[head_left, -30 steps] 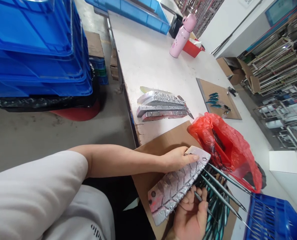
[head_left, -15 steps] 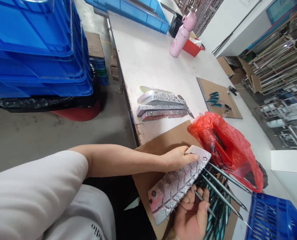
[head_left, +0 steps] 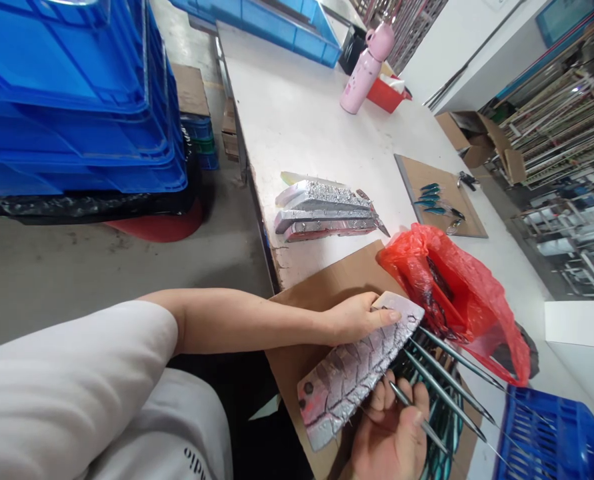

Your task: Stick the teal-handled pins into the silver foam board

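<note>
My left hand (head_left: 354, 320) grips the upper end of a flat, pinkish-silver foam block (head_left: 359, 373), thumb on its face. Dark slits and crumpled silver mark the block's surface and edge. Several slender grey spindle-shaped pieces (head_left: 447, 387) jut from its right edge, with thin wires at their tips. Below that edge, my right hand (head_left: 389, 440) is palm up, fingers curled around another slender grey spindle-shaped piece (head_left: 424, 423). Its upper tip is close to the block; I cannot tell whether it touches. A pile of teal-and-black slender pieces (head_left: 444, 440) lies beneath, partly hidden by my right hand.
Cardboard (head_left: 327, 283) lies under my hands. A red plastic bag (head_left: 457, 287) and a blue basket (head_left: 547, 427) are at the right. More foil-covered blocks (head_left: 327, 210) rest ahead, and a board (head_left: 451, 200) carries small teal lures. Blue crates (head_left: 77, 87) stack at the left.
My right hand has shifted slightly rightward, and the spindle-shaped piece in it shows more of its length. My left hand and the block have barely moved.
</note>
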### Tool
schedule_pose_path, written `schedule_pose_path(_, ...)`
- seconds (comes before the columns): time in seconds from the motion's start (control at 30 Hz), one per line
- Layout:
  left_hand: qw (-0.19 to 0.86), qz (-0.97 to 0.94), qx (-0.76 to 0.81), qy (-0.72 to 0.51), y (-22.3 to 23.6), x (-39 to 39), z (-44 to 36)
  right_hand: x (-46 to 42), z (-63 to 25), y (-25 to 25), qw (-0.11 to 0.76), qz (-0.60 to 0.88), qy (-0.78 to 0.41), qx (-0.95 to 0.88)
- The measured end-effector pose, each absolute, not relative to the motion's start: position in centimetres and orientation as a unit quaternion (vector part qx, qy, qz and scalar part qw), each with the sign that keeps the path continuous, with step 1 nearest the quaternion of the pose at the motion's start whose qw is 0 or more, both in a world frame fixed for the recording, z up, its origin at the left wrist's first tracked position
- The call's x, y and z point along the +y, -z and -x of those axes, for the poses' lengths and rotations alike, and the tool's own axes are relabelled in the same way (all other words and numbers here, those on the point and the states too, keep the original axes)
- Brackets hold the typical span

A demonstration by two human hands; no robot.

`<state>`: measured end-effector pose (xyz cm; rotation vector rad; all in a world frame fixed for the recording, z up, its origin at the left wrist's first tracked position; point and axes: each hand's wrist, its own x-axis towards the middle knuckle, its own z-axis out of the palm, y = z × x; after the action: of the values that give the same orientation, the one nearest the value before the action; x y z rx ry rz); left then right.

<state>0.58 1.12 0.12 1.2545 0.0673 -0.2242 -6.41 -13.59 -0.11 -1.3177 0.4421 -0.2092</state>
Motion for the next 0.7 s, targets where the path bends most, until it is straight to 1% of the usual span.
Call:
schedule_pose_path(0.2, 0.803, -0.587, 0.026, 0.097, 0.11, 1.00, -0.66, -12.90, 6.80, -0.79, 0.733, 0.650, 0.130, 0.153)
schedule_pose_path(0.5, 0.825, -0.560, 0.007, 0.083, 0.14, 0.91, -0.53, -12.59, 6.50, -0.77, 0.735, 0.645, 0.137, 0.159)
schedule_pose_path(0.7, 0.832, -0.549, 0.023, 0.079, 0.14, 0.86, -0.54, -12.62, 6.49, -0.98, 0.729, 0.652, 0.127, 0.167)
